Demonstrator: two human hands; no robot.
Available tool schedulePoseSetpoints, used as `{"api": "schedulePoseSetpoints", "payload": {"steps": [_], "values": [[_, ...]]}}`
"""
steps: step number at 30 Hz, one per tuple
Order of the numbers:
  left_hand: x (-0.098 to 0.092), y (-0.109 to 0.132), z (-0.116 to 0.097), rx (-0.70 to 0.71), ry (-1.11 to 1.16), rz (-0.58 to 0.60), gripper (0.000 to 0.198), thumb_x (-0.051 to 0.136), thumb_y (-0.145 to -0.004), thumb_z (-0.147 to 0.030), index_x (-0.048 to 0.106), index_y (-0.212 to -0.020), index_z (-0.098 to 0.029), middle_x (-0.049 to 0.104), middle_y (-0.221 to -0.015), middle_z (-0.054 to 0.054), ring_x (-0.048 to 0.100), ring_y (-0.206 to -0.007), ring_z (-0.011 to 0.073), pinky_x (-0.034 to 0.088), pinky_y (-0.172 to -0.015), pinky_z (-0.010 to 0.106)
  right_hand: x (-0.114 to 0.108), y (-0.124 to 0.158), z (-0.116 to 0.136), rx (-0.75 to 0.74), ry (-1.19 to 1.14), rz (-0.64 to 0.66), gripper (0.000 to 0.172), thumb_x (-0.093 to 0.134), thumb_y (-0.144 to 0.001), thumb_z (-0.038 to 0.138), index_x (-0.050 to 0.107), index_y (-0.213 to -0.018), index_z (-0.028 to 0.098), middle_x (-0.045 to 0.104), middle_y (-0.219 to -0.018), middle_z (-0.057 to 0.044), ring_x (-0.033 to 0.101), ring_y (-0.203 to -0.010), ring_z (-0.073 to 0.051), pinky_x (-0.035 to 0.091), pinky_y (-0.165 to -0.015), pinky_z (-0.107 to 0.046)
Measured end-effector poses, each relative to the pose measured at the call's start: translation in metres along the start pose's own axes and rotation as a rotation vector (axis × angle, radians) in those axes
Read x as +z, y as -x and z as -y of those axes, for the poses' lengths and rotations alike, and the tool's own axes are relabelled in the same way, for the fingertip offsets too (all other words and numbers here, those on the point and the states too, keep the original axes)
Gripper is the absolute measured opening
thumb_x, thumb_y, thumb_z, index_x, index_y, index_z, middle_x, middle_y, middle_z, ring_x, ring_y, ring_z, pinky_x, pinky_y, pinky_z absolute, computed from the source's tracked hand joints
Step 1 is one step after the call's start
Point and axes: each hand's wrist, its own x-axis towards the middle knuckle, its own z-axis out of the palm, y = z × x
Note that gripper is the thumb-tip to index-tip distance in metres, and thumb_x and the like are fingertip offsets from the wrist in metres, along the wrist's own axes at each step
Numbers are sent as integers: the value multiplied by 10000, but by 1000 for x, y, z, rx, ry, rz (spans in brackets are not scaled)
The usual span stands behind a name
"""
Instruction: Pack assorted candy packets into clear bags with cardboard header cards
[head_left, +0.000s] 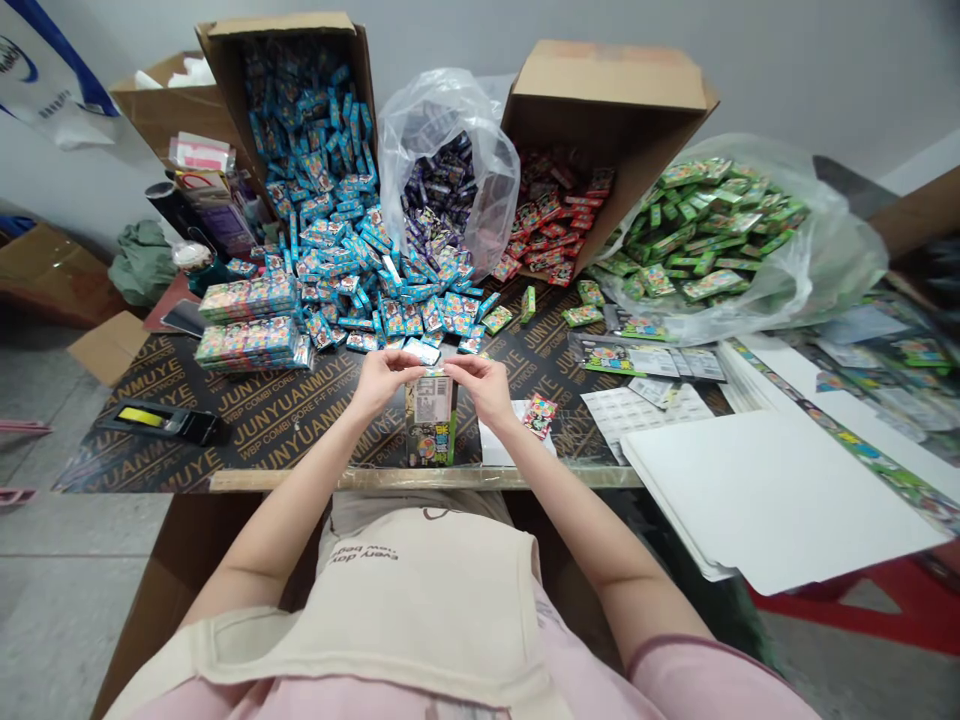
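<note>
A black printed pouch (431,440) with a pale label panel lies at the table's front, its top edge towards the back. At that edge's left corner my left hand (384,383) is pinched closed. The right corner sits between the thumb and fingers of my right hand (484,388), also closed. Just behind the pouch's top edge is a small blue-and-white packet (421,351). To the right of the pouch, a red patterned packet (539,415) lies on a white sheet (495,446), partly behind my right forearm.
Small blue boxes (352,265) spill from a carton (214,80). Behind stand a bag of purple boxes (442,190), a carton of red boxes (551,225) and a bag of green boxes (705,230). Wrapped stacks (251,340) and a tape dispenser (161,420) lie left; white cards (765,500) right.
</note>
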Motion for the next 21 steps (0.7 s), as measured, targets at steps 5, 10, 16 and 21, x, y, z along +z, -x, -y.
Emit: {"api": "schedulePoseSetpoints", "payload": {"steps": [5, 10, 16, 21], "values": [[1, 1, -5, 107, -232, 33, 143, 760, -590, -283, 700, -593, -154, 672, -597, 35, 585, -565, 148, 453, -588, 269, -5, -6, 5, -33, 61, 90, 212, 802, -623, 386, 711, -687, 205, 693, -669, 6, 605, -599, -142, 501, -645, -296], [1, 13, -7, 399, -536, 78, 187, 680, -722, -327, 660, -602, -185, 660, -684, 49, 603, -684, 177, 465, -655, 293, -8, 5, 7, -169, 273, 127, 280, 698, -734, 504, 699, -715, 225, 680, -691, -4, 613, -660, -174, 516, -697, -335], [-3, 14, -5, 516, -797, 237, 209, 549, -853, -283, 740, -904, -215, 564, -756, 44, 532, -727, 179, 430, -676, 307, -50, 5, 6, -325, 525, 287, 362, 471, -906, 527, 707, -1014, 275, 691, -1116, -39, 601, -1091, -229, 422, -997, -415], [-4, 12, -1, 567, -783, 283, 268, 509, -879, -255, 757, -978, -236, 497, -729, 32, 493, -692, 162, 407, -639, 297, -124, -13, -23, -174, 1084, 88, 220, 593, -852, 383, 720, -841, 204, 642, -968, -112, 554, -974, -269, 410, -883, -445]]}}
